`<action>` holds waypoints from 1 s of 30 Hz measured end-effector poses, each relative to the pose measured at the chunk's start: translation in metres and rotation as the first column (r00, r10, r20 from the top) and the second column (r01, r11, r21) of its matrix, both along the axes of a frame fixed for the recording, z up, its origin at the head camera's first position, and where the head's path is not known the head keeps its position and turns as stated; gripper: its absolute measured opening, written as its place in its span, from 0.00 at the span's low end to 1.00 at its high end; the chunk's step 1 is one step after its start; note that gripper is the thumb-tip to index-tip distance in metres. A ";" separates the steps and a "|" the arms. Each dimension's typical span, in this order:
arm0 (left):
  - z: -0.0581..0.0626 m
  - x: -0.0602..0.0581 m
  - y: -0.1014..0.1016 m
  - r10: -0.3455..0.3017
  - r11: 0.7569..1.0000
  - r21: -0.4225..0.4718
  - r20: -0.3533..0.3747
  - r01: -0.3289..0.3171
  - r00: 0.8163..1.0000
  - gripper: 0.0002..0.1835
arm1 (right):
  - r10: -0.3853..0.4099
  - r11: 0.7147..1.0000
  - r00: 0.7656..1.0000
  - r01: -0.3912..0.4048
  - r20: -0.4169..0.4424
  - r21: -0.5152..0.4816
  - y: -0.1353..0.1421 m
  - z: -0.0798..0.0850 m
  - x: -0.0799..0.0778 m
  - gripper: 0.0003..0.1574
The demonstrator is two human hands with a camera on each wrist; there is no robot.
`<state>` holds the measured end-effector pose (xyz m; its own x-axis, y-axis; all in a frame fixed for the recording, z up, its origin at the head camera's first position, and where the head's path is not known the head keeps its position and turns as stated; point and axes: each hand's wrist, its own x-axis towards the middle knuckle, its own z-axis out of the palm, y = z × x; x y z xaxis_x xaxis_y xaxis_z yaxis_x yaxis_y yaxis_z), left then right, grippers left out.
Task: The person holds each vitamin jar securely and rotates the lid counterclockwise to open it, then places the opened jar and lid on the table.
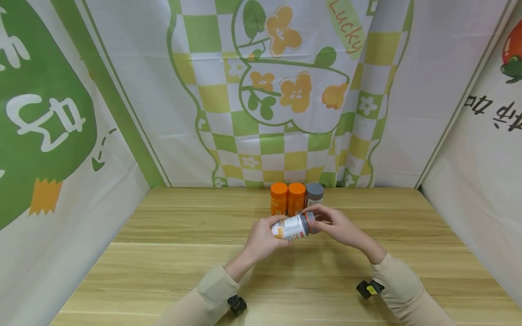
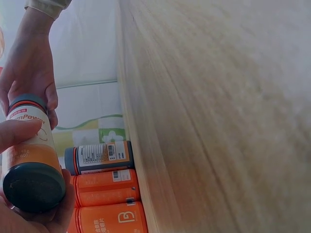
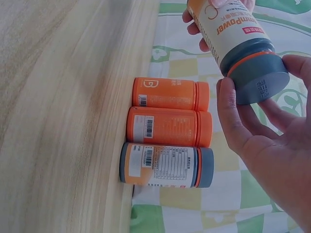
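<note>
Bottle (image 1: 291,228), white and orange label: off the bench (image 1: 171,271), tilted well over, its grey cap (image 3: 260,80) pointing to my right. My left hand (image 1: 263,237) grips the body, thumb lying across the label; the dark base shows in the left wrist view. My right hand (image 1: 337,225) pinches the cap between thumb and fingers. Cap sits on the neck, an orange ring beneath it. Beyond the held bottle, three more stand upright in a row near the bench's back edge: left orange bottle (image 1: 279,198), middle orange bottle (image 1: 296,198) and, at the right end, grey-capped bottle (image 1: 314,192). Green-and-yellow checked cloth (image 1: 272,144) hangs behind the row.
</note>
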<state>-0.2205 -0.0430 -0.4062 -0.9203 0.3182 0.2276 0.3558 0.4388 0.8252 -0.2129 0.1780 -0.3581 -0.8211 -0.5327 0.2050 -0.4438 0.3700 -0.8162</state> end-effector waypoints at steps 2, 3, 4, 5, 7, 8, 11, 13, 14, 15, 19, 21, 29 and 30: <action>0.000 0.000 0.000 -0.001 1.000 0.004 0.002 0.001 1.000 0.32 | 0.002 1.000 1.000 -0.002 -0.017 -0.005 0.000 -0.001 -0.001 0.21; 0.000 0.000 0.000 -0.001 1.000 0.005 0.001 0.001 1.000 0.32 | 0.000 1.000 1.000 0.000 -0.021 -0.008 0.001 -0.002 -0.001 0.20; 0.000 0.000 0.000 -0.002 1.000 0.008 0.001 0.002 1.000 0.32 | 0.001 1.000 1.000 -0.002 -0.030 -0.010 0.002 -0.006 -0.004 0.21; 0.000 0.000 0.000 -0.002 1.000 0.009 0.004 0.002 1.000 0.32 | -0.001 1.000 0.999 0.000 -0.032 -0.011 0.003 -0.010 -0.006 0.21; 0.000 -0.001 0.000 -0.003 1.000 0.013 0.006 0.003 1.000 0.32 | -0.004 1.000 0.999 0.003 -0.032 -0.013 0.003 -0.010 -0.007 0.21; 0.000 -0.001 0.000 -0.002 1.000 0.013 0.004 0.002 1.000 0.32 | -0.002 1.000 0.999 0.001 -0.038 -0.016 0.004 -0.010 -0.007 0.21; -0.001 -0.001 0.000 0.002 1.000 0.010 -0.003 -0.001 1.000 0.32 | -0.004 1.000 0.999 0.003 -0.053 -0.024 0.005 -0.015 -0.010 0.20; 0.000 -0.001 0.000 0.005 1.000 0.010 -0.005 -0.005 1.000 0.32 | -0.006 0.999 0.998 0.003 -0.064 -0.037 0.007 -0.019 -0.013 0.19; 0.000 -0.001 0.000 0.006 1.000 0.009 -0.006 -0.006 1.000 0.32 | -0.007 0.999 0.998 0.004 -0.069 -0.042 0.008 -0.023 -0.015 0.19; 0.000 -0.001 0.000 0.009 1.000 0.008 -0.005 -0.009 1.000 0.32 | -0.010 0.999 0.997 0.007 -0.071 -0.045 0.009 -0.026 -0.017 0.19; 0.000 -0.001 0.001 0.013 1.000 0.006 -0.003 -0.013 1.000 0.33 | -0.007 0.998 0.998 0.002 -0.068 -0.065 0.011 -0.030 -0.020 0.19; 0.000 -0.001 0.001 0.015 1.000 0.006 -0.005 -0.015 1.000 0.33 | -0.006 0.997 0.998 0.002 -0.063 -0.075 0.011 -0.029 -0.020 0.20; -0.001 -0.002 0.000 0.030 0.999 0.016 -0.026 -0.029 0.999 0.33 | -0.008 0.993 0.999 0.004 -0.037 -0.117 0.006 -0.013 -0.007 0.23; -0.001 -0.002 0.000 0.031 0.999 0.019 -0.030 -0.031 0.999 0.33 | -0.014 0.992 1.000 0.010 -0.028 -0.122 0.005 -0.010 -0.005 0.23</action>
<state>-0.2229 -0.0429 -0.4073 -0.9223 0.2851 0.2610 0.3671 0.4345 0.8225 -0.2180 0.1829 -0.3681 -0.8201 -0.4926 0.2913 -0.4638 0.2741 -0.8425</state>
